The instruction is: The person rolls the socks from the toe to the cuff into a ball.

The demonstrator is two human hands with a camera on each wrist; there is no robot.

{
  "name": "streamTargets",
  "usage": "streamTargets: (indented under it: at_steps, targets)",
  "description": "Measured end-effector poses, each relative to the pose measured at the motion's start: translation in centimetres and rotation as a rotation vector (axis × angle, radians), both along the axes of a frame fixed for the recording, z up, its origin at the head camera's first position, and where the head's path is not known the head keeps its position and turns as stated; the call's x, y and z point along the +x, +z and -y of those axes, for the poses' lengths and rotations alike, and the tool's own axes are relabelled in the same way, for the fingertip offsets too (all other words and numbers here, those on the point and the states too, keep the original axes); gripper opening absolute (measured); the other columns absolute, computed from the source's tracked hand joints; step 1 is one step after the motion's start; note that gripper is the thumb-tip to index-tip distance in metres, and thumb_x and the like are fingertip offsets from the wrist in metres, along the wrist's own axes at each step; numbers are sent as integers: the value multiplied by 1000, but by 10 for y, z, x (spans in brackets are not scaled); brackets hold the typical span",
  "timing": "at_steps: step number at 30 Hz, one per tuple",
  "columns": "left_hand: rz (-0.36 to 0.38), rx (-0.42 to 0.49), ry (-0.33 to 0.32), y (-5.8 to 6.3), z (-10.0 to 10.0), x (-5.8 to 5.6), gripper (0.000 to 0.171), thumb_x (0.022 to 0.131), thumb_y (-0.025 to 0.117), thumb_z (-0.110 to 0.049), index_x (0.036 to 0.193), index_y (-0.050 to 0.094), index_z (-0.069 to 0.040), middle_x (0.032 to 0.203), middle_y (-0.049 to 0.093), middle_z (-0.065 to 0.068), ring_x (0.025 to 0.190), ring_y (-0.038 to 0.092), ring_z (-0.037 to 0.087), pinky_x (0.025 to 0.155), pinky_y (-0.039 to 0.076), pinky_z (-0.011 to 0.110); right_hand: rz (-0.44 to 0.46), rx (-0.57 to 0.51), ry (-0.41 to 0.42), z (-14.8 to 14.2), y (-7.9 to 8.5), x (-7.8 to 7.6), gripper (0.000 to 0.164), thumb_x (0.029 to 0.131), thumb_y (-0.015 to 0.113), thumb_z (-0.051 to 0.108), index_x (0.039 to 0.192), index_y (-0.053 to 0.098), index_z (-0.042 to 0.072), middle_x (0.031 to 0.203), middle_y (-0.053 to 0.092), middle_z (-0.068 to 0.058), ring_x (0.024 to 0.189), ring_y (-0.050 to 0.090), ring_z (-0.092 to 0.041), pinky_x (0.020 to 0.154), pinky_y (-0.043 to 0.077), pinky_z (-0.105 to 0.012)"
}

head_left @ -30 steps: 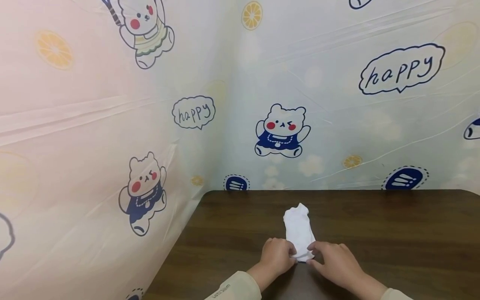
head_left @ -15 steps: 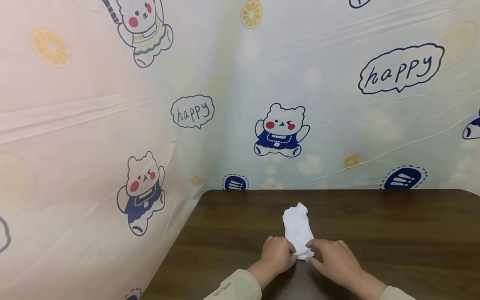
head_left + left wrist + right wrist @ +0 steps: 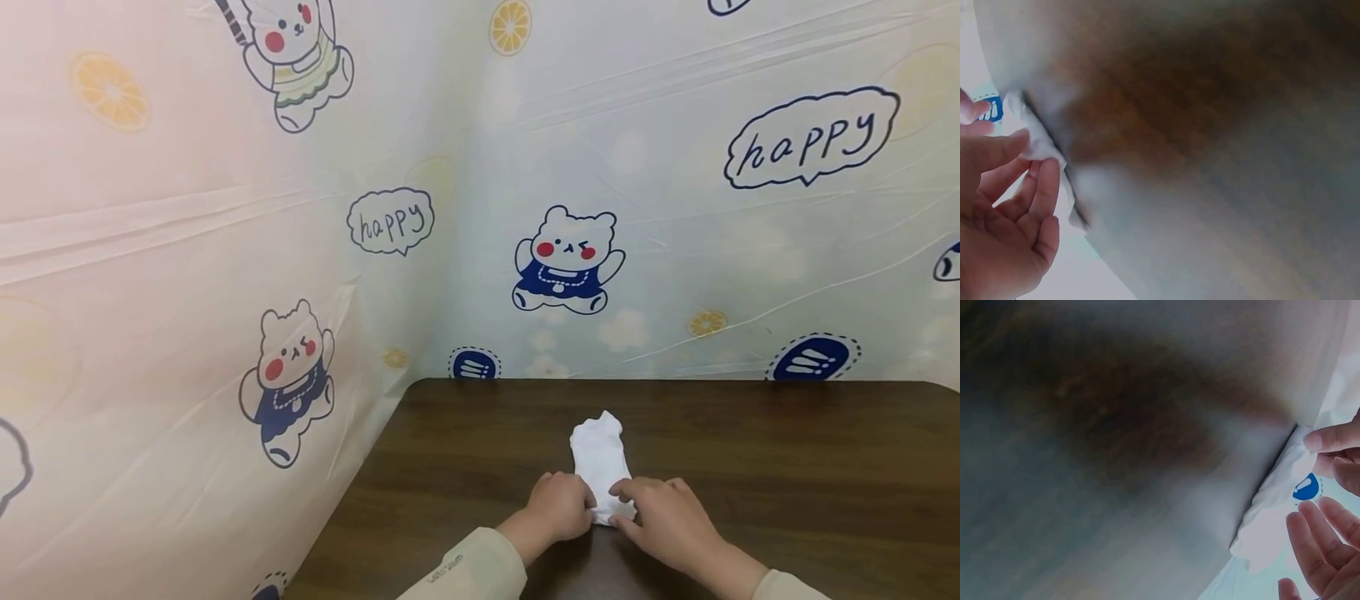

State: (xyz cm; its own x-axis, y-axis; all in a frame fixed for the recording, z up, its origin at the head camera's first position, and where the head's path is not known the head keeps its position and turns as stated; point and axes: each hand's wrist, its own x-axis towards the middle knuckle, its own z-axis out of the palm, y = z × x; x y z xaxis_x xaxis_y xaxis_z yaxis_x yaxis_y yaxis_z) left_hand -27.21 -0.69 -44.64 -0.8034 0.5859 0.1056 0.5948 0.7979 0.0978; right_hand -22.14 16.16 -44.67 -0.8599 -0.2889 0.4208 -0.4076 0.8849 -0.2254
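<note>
A narrow strip of folded white cloth (image 3: 600,462), its far end uneven, lies lengthwise on the dark brown table (image 3: 480,425). My left hand (image 3: 558,504) pinches the near left edge of it; in the left wrist view the thumb and fingertips meet on the cloth's rumpled edge. At the near right side is my right hand (image 3: 671,521), its index finger over the cloth and its thumb by the near corner. Seen from the right wrist, the right hand's fingers (image 3: 1300,540) are spread and loosely extended, with no cloth gripped between them.
The dark wood tabletop reaches back to a pale curtain (image 3: 660,167) printed with bears, orange slices and "happy" bubbles. Another curtain side (image 3: 150,317) runs along the table's left edge. Light sleeves (image 3: 472,567) cover both forearms.
The head view shifts slightly. Both hands stay at the near end of the cloth, the right fingers moving only a little; the cloth keeps its place and shape.
</note>
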Motion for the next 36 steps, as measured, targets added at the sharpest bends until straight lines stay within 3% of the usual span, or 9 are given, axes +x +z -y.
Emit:
streamTargets:
  at_steps: [8, 15, 26, 32, 36]
  targets:
    - [128, -22, 28, 10, 0, -1, 5, 77, 75, -25, 80, 78, -22, 73, 67, -13, 68, 57, 3, 72, 42, 26, -44, 1, 30, 1, -4, 0, 28, 71, 81, 29, 93, 69, 16, 84, 68, 7, 67, 54, 1, 67, 40, -37]
    - [211, -16, 50, 12, -1, -2, 12, 78, 75, -24, 88, 78, -18, 86, 70, -10, 82, 62, 7, 76, 46, 25, -97, 23, 73, 2, -10, -1, 27, 68, 83, 28, 88, 69, 16, 80, 68, 8, 69, 57, -2, 63, 41, -37]
    - [229, -8, 20, 10, 1, -4, 12, 81, 72, -23, 91, 77, -17, 89, 70, -11, 87, 62, 8, 79, 45, 27, -111, 91, 71, 4, -14, -6, 21, 66, 82, 23, 72, 63, 20, 66, 57, 11, 62, 56, -9, 59, 40, -38]
    - [226, 77, 37, 11, 4, 2, 8, 81, 72, -23, 85, 77, -17, 81, 68, -13, 79, 60, 5, 73, 44, 25, -103, 92, 62, 6, -16, -9, 22, 66, 80, 18, 67, 59, 22, 62, 53, 12, 59, 54, -9, 56, 39, -36]
    - [173, 147, 14, 7, 7, 4, 9, 79, 74, -23, 84, 75, -16, 75, 65, -12, 71, 57, 4, 68, 42, 25, -64, 72, 72, 5, -17, -12, 22, 69, 79, 16, 67, 58, 21, 61, 50, 11, 55, 50, -9, 50, 37, -35]
